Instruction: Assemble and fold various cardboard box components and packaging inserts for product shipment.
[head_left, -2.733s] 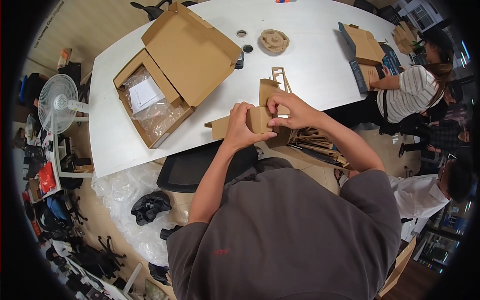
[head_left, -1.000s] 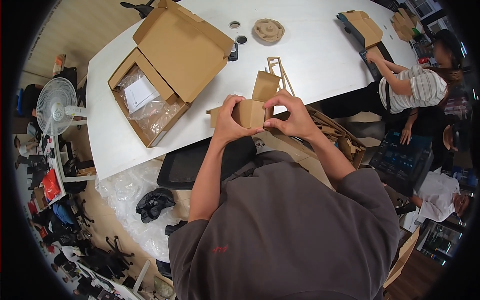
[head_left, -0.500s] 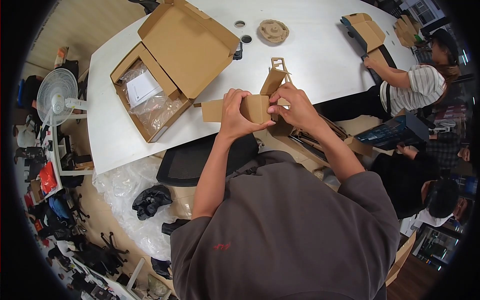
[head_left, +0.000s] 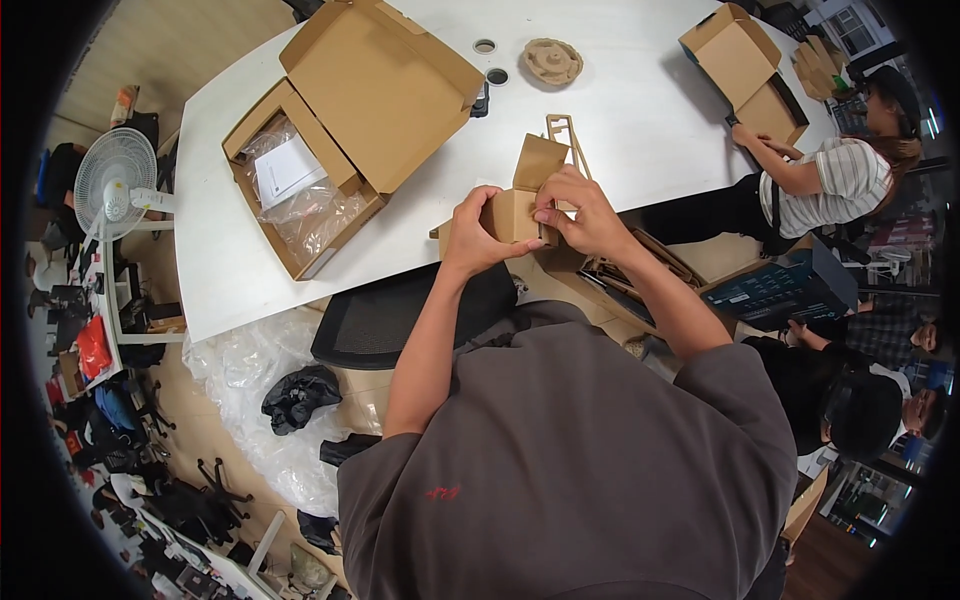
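Over the table's near edge, I hold a small brown cardboard box (head_left: pixel 508 216) with a raised flap (head_left: pixel 540 160). My left hand (head_left: pixel 472 235) is wrapped around its left side, the thumb along the near edge. At its right side, the bent fingers of my right hand (head_left: pixel 582 210) pinch the cardboard edge near the base of the flap. Part of the box is hidden behind my fingers. Just beyond my right hand lies a thin cut-out cardboard piece (head_left: pixel 562 128) on the white table (head_left: pixel 630 100).
A large open carton (head_left: pixel 385 95) with a white booklet (head_left: pixel 288 170) and clear plastic stands left. A round pulp tray (head_left: pixel 552 62) lies farther back. Below are a black chair (head_left: pixel 410 325) and a bin of cardboard (head_left: pixel 610 285). At right, a co-worker (head_left: pixel 830 175) handles another carton (head_left: pixel 740 60).
The small box has turned in my hands, its left panel now showing less beyond my left hand. My right fingers have curled in more. The co-worker's carton has shifted and opened wider.
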